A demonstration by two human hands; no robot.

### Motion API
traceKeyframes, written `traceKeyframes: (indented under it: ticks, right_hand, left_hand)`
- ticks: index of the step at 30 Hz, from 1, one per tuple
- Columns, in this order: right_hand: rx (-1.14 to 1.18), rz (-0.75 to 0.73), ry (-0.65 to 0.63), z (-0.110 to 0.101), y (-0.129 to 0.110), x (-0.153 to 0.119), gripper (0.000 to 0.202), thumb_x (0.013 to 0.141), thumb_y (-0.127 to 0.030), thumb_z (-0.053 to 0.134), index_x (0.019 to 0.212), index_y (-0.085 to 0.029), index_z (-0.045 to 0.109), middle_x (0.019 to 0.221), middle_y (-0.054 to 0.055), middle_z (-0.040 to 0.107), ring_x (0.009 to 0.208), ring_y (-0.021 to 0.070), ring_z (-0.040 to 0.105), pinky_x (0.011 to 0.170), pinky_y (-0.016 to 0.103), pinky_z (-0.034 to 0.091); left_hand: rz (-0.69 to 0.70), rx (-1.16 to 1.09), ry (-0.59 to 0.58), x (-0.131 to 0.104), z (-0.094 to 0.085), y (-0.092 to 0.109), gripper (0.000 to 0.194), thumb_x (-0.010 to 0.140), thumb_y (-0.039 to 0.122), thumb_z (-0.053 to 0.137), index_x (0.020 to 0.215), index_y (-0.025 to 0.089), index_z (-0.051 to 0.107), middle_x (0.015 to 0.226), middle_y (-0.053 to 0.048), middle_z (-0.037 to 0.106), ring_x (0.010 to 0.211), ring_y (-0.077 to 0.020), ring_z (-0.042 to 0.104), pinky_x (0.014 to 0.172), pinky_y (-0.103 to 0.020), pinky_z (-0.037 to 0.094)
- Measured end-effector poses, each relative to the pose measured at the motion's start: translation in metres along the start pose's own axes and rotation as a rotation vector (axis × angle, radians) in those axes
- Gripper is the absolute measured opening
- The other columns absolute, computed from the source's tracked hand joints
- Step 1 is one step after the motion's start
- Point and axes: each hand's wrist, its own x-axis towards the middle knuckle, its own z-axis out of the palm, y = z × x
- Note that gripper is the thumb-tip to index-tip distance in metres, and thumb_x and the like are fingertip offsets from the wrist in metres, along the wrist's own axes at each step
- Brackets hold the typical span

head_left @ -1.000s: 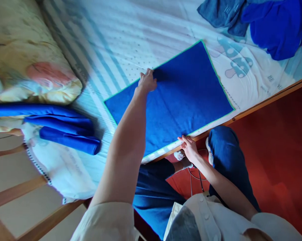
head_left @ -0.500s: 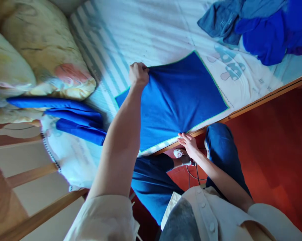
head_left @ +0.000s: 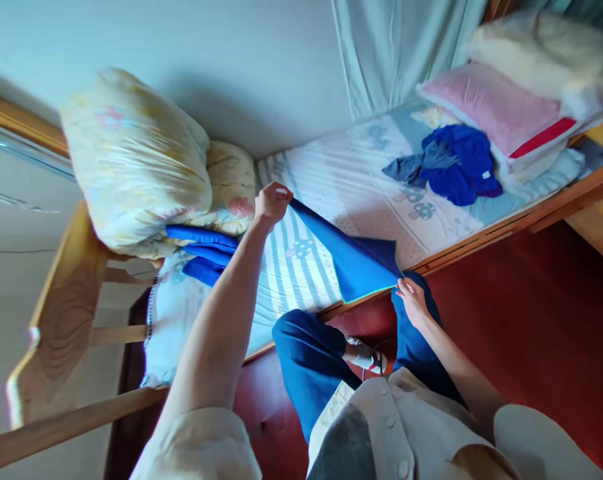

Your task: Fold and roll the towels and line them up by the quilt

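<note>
A blue cloth (head_left: 360,268) with a green edge stretches between my two hands above the bed. My left hand (head_left: 273,202) is raised and closed on its far upper corner. The fingers of my right hand (head_left: 411,297) pinch the near right part of the cloth beside the bed's front edge. Between the hands the cloth hangs in a slanting fold, its lower point near the bed rail. Left of it, several folded blue cloths (head_left: 204,253) lie by the pillows.
A crumpled heap of blue and grey clothes (head_left: 454,163) lies on the bed sheet (head_left: 331,163) at right, near a pink pillow (head_left: 491,103). Yellowish bedding (head_left: 136,167) is piled at left by the wooden bed end (head_left: 66,320). My knees touch the bed's front.
The cloth lay spread flat; now it is lifted and pulled into a slanting fold. My right hand has moved right along with it. The head view has tilted up, showing more wall.
</note>
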Motion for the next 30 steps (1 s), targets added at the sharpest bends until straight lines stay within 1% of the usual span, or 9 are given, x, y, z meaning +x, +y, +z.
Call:
traceKeyframes:
  ticks: [3,8,12,14,16,19,22,27,30]
  right_hand:
    - [-0.023,-0.162,0.004,-0.010,-0.046,0.001,0.056,0.056,-0.067,0.092,0.074,-0.021,0.067,0.068,-0.004,0.061,0.070,0.0132,0.060,0.071,0.028,0.053]
    - [-0.040,-0.438,0.067,-0.011,-0.122,0.010,0.061,0.054,-0.067,0.092,0.085,-0.020,0.069,0.076,0.000,0.068,0.070,0.0145,0.062,0.073,0.030,0.056]
    - [-0.066,-0.677,0.055,-0.003,-0.178,0.017,0.060,0.061,-0.062,0.090,0.096,-0.019,0.069,0.087,0.004,0.072,0.082,0.0173,0.069,0.077,0.031,0.059]
    - [-0.098,-0.771,0.027,0.002,-0.204,0.019,0.057,0.066,-0.060,0.089,0.102,-0.019,0.069,0.088,0.005,0.073,0.083,0.0177,0.070,0.078,0.031,0.060]
    - [-0.121,-0.846,-0.009,0.006,-0.228,0.020,0.055,0.069,-0.060,0.088,0.102,-0.019,0.071,0.088,0.006,0.073,0.083,0.0184,0.071,0.077,0.032,0.061]
    - [-0.156,-0.933,-0.077,0.012,-0.257,0.018,0.052,0.069,-0.060,0.089,0.097,-0.019,0.075,0.092,0.008,0.076,0.086,0.0205,0.072,0.079,0.036,0.062]
    - [-0.204,-0.971,-0.143,0.014,-0.277,0.014,0.048,0.068,-0.055,0.092,0.096,-0.020,0.077,0.093,0.008,0.077,0.088,0.0217,0.073,0.082,0.040,0.062]
    - [-0.269,-0.952,-0.226,0.014,-0.291,0.013,0.040,0.066,-0.039,0.097,0.096,-0.020,0.079,0.097,0.008,0.078,0.096,0.0229,0.075,0.087,0.042,0.062]
    - [-0.306,-0.923,-0.258,0.011,-0.292,0.012,0.040,0.066,-0.036,0.098,0.097,-0.020,0.079,0.098,0.009,0.079,0.097,0.0227,0.075,0.088,0.042,0.062]
  left_hand:
    - [-0.025,-0.195,0.051,-0.026,-0.039,0.021,0.024,0.070,0.043,0.070,0.079,0.021,0.069,0.075,-0.004,0.074,0.082,-0.0206,0.070,0.073,-0.028,0.054]
    - [0.069,-0.518,0.093,-0.072,-0.099,0.051,0.027,0.060,0.041,0.079,0.074,0.018,0.073,0.073,-0.006,0.073,0.072,-0.0166,0.064,0.073,-0.030,0.052]
    - [0.107,-0.605,0.151,-0.108,-0.142,0.071,0.027,0.056,0.035,0.086,0.074,0.018,0.074,0.075,-0.005,0.071,0.077,-0.0176,0.065,0.072,-0.030,0.054]
    - [0.128,-0.597,0.172,-0.124,-0.159,0.078,0.027,0.056,0.030,0.087,0.077,0.018,0.075,0.073,-0.004,0.068,0.077,-0.0175,0.065,0.071,-0.030,0.054]
    - [0.130,-0.571,0.185,-0.137,-0.173,0.083,0.029,0.056,0.026,0.086,0.082,0.018,0.076,0.071,-0.002,0.066,0.075,-0.0166,0.063,0.069,-0.029,0.054]
    - [0.123,-0.542,0.207,-0.154,-0.189,0.084,0.034,0.055,0.027,0.085,0.087,0.018,0.078,0.073,-0.002,0.067,0.071,-0.0149,0.061,0.068,-0.028,0.054]
    - [0.121,-0.539,0.239,-0.167,-0.195,0.081,0.036,0.051,0.030,0.089,0.083,0.019,0.077,0.073,-0.002,0.069,0.070,-0.0146,0.061,0.068,-0.028,0.056]
    - [0.082,-0.574,0.260,-0.181,-0.192,0.070,0.037,0.053,0.038,0.093,0.080,0.018,0.076,0.069,-0.003,0.069,0.067,-0.0155,0.062,0.067,-0.031,0.058]
    - [0.101,-0.608,0.258,-0.187,-0.190,0.059,0.040,0.049,0.039,0.094,0.079,0.019,0.078,0.070,-0.004,0.071,0.068,-0.0158,0.062,0.065,-0.030,0.058]
